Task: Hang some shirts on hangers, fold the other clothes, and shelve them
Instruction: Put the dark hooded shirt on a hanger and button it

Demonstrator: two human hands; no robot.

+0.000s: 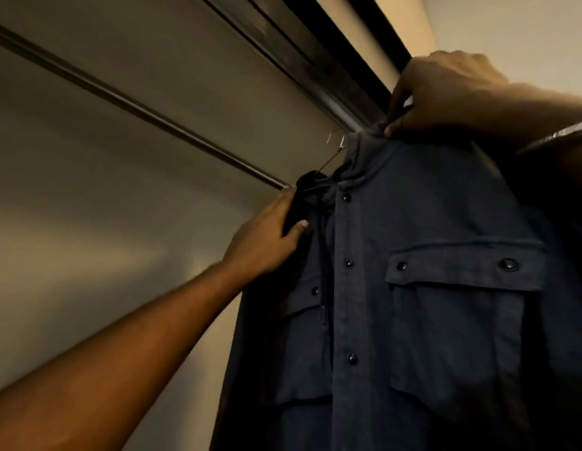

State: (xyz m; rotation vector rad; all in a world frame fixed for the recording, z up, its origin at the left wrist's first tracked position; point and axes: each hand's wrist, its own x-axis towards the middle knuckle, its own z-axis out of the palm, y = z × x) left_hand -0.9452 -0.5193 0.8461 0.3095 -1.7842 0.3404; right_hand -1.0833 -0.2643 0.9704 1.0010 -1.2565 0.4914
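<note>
A dark blue button-up shirt (423, 288) with two flap chest pockets hangs in front of me, filling the right half of the view. My right hand (446, 96) is raised at the top right and pinches the shirt's collar between thumb and fingers. My left hand (266, 242) grips a dark garment (302, 203) that hangs just left of the shirt, thumb on its front. A thin wire hanger hook (335, 148) shows above that garment. The shirt's own hanger is hidden under the cloth.
A closet rod (136, 105) runs diagonally from the upper left toward the clothes. A dark metal door track (315, 70) crosses overhead to the right hand. The pale closet wall (87, 222) lies to the left.
</note>
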